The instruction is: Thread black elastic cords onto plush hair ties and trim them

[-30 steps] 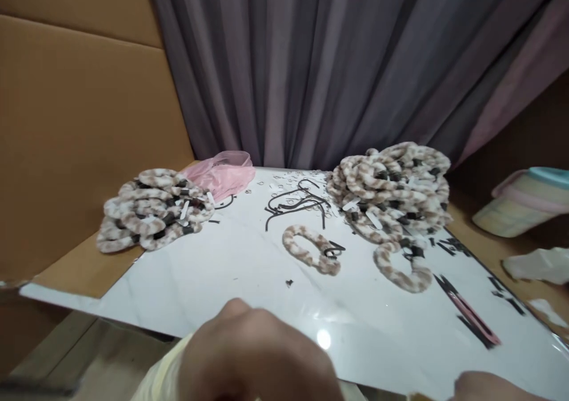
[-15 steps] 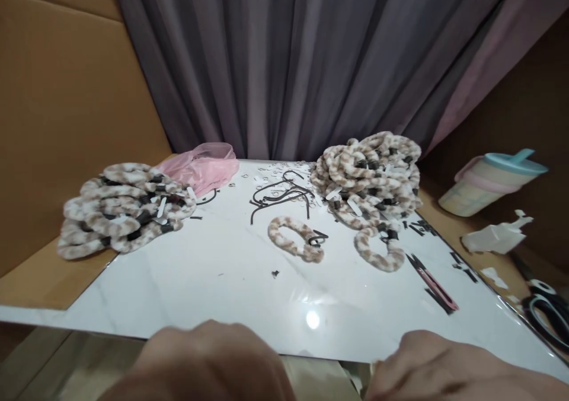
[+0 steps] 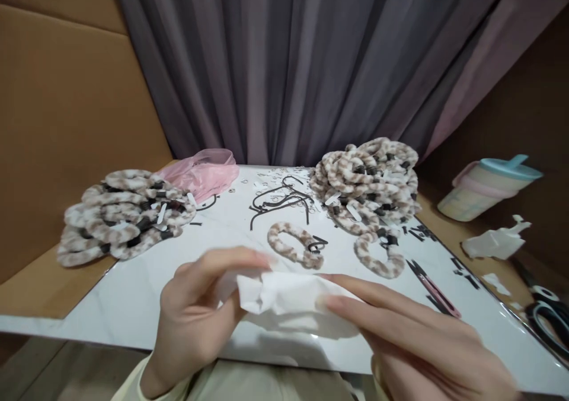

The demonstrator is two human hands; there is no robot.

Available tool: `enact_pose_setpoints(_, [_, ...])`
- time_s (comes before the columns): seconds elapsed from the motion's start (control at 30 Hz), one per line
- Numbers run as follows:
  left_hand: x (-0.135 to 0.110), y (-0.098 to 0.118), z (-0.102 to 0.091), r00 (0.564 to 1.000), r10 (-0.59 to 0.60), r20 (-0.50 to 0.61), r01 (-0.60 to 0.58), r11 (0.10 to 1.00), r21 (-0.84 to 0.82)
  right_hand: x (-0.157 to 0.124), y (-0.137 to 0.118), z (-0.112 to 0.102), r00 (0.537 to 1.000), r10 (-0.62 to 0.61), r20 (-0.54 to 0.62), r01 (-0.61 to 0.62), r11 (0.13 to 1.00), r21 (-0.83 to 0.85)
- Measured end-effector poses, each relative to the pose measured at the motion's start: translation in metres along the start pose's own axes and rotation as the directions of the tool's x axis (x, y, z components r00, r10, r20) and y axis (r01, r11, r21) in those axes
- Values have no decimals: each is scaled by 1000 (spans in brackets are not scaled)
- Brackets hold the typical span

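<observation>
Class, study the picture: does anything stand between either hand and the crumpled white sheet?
Nothing visible does: the left hand and right hand both touch the white sheet. The nearest furry loop lies beyond it on the table.

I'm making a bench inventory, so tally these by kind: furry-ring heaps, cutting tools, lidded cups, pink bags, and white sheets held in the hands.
Furry-ring heaps: 2 (left heap, right heap)
Cutting tools: 2 (pink snips, black-handled scissors)
Lidded cup: 1
Pink bag: 1
White sheet: 1, between left hand and right hand
Total: 7
</observation>
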State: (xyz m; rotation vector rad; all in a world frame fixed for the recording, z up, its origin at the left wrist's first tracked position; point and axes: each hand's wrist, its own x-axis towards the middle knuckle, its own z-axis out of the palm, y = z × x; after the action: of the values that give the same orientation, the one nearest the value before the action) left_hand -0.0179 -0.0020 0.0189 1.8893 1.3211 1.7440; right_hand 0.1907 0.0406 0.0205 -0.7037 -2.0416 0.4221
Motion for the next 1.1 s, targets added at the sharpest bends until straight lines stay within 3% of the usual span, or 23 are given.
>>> enact_pose_setpoints(0.07, [7,-5,-4,974,177,144,-186,981,53,8,2,10,998,-54,-40,54,999,-5])
enact_pose_setpoints(0.17, [11,-10,-8,902,328,280,-403,874,272,11,8,29,985,-131,-113,123,990,-73])
enact_pose_setpoints(0.27, [9,-17,2,840,402,364,-536,720,442,10,12,43,970,-181,-161,151,971,-183])
enact_pose_setpoints(0.33, [6,-21,15,831,429,354,-555,681,477,10,12,49,972,-168,-162,134,970,-202])
enact_pose_setpoints(0.4, [1,-23,25,896,365,253,-444,763,470,10,12,53,977,-163,-138,136,973,-188])
enact_pose_setpoints(0.47, [-1,-21,28,988,104,110,-138,922,361,10,13,56,978,-192,-83,174,966,-190])
enact_pose_setpoints(0.5, [-1,-20,26,994,-86,69,67,968,244,10,14,58,975,-216,-52,202,959,-198])
enact_pose_setpoints(0.53, [0,-18,22,958,-274,81,266,959,96,10,15,59,969,-244,-25,234,950,-207])
enact_pose_setpoints(0.57, [1,-16,18,894,-427,133,437,898,-55,11,17,62,965,-263,9,259,942,-215])
enact_pose_setpoints(0.63, [5,-14,10,777,-566,274,627,730,-270,12,19,68,959,-275,74,284,936,-206])
enact_pose_setpoints(0.7, [8,-16,6,735,-604,309,678,648,-346,14,18,74,957,-261,129,279,948,-155])
enact_pose_setpoints(0.83, [7,-26,-3,750,-605,266,661,679,-319,14,11,78,944,-144,298,124,989,83])
enact_pose_setpoints(0.9, [5,-27,-21,731,-613,299,677,708,-203,11,8,73,918,-66,390,-21,976,215])
enact_pose_setpoints(0.97, [0,-23,-50,673,-616,408,672,741,12,6,6,64,904,-10,427,-135,941,309])
enact_pose_setpoints(1.0, [-4,-21,-67,607,-582,541,621,772,133,3,7,59,905,11,426,-169,927,335])
enact_pose_setpoints(1.1, [-32,-19,-105,332,-475,815,471,832,293,-5,13,46,921,99,378,-227,922,312])
